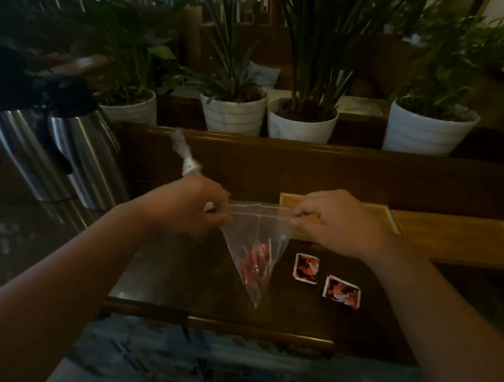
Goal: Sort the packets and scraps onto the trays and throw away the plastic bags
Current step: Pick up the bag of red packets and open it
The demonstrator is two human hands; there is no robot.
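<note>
A clear zip plastic bag point(255, 232) hangs above the dark table, its corner pointing down. Red scraps point(255, 262) lie bunched inside it. My left hand point(194, 206) pinches the bag's top left edge and also holds a crumpled clear plastic bag point(185, 156) that sticks up behind the knuckles. My right hand point(340, 221) pinches the top right edge. Two red-and-black packets point(307, 267) point(342, 291) lie flat on the table right of the bag. Two wooden trays point(289, 199) point(458, 239) sit side by side behind my right hand.
A shiny steel bin point(57, 150) with a black liner stands at the left of the dark wooden table point(178, 276). Several white plant pots point(299, 124) line a ledge behind the table. Patterned floor shows below the table's front edge.
</note>
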